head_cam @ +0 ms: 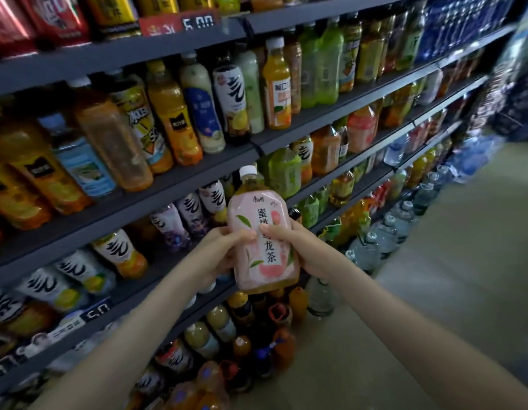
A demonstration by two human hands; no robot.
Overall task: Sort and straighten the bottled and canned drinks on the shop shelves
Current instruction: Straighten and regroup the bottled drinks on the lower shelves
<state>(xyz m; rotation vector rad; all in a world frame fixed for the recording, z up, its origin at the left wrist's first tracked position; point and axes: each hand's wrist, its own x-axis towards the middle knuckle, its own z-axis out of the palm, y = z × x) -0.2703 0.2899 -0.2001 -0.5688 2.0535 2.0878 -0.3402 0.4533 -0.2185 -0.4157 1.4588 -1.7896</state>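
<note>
Dark shelves (pixel 174 187) crowded with drink bottles fill the left and run back, with open floor (pixel 449 291) to the right. Off the shelf edges, a pink-labelled tea bottle (pixel 261 229) is held upright, the left hand (pixel 224 253) and right hand (pixel 296 250) fingers clamped round its lower half.

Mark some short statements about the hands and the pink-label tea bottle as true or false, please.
1. The left hand and the right hand both hold the pink-label tea bottle. True.
2. Its cap is black. False: it is white.
3. The bottle stands on one of the shelves. False: it is held up in front of them.
4. Large water bottles stand low down, to the right of the held bottle. True.
</note>
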